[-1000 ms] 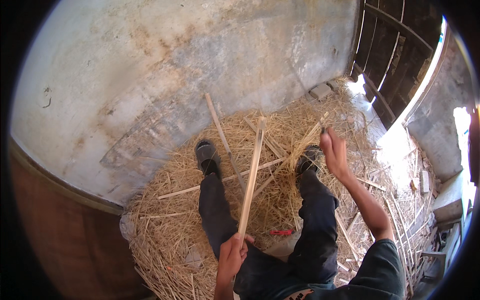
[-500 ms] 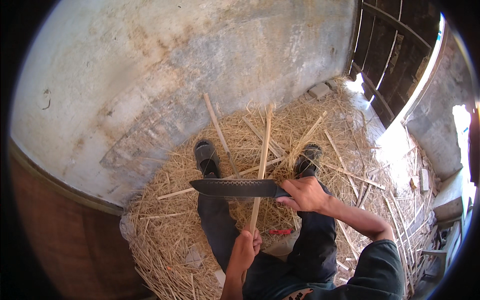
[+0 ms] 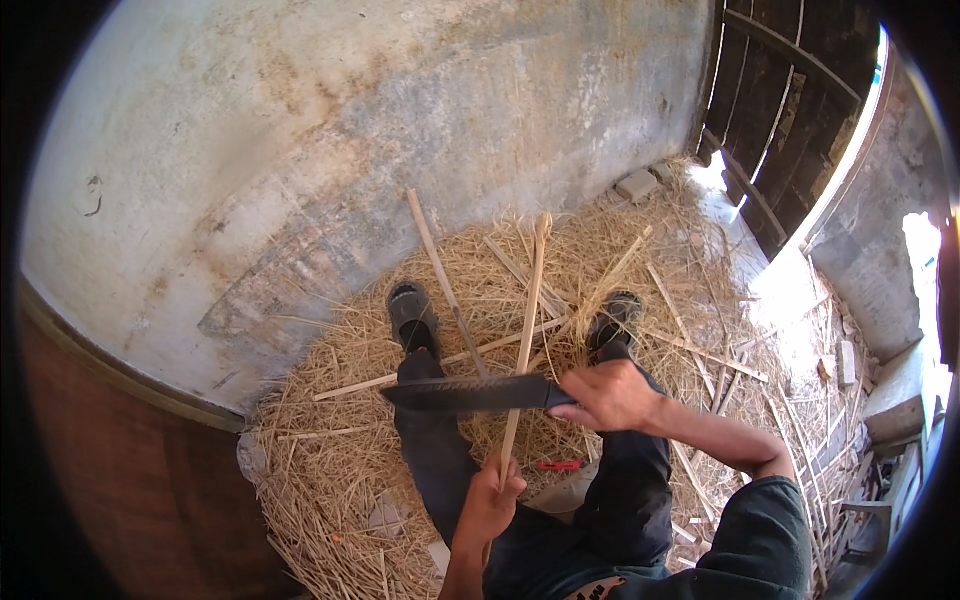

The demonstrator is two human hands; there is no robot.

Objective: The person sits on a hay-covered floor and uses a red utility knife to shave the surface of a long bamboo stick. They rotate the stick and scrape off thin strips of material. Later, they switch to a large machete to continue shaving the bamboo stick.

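My left hand (image 3: 492,500) is closed round the lower part of a long, pale split-wood strip (image 3: 529,310), which slants up and away between my legs. In my right hand (image 3: 612,397) is the dark handle of a big knife (image 3: 465,394) with a broad black blade and a notched spine. The blade lies across the strip, its tip pointing left, a little above my left hand. Whether the edge bites into the wood cannot be made out. Below the blade, a small red tool (image 3: 560,466) rests between my thighs.
Straw-like shavings (image 3: 330,480) cover the floor round my shoes. Another strip (image 3: 432,250) leans against the stained wall (image 3: 400,120). Loose strips (image 3: 705,345) lie to the right. Blocks (image 3: 637,185) sit by the far wall, near a dark plank door (image 3: 790,100).
The knife has slid down the strip, nearer to my left hand, and its blade is slightly blurred. My left hand keeps its hold, and the strip's far end has shifted slightly.
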